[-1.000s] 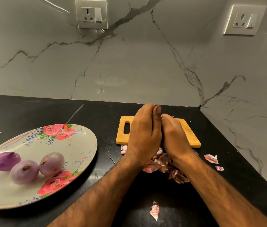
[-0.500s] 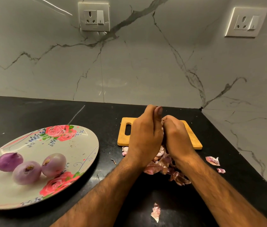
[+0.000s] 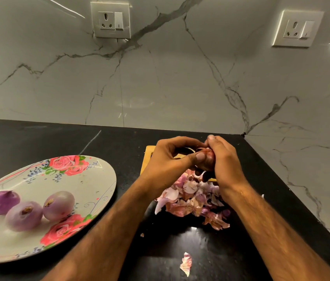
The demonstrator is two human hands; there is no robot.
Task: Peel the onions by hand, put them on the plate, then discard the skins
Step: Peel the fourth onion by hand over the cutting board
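A wooden cutting board (image 3: 146, 159) lay on the black countertop (image 3: 38, 138). Behind the board rose a marble wall (image 3: 180, 78) bearing two switched sockets (image 3: 110, 20) (image 3: 298, 28).

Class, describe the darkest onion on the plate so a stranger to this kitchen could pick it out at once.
On the black counter, look left to the floral plate. On it, take the leftmost onion of three. It is deep purple with a pointed tip, while its two neighbours are paler and show brown root ends.
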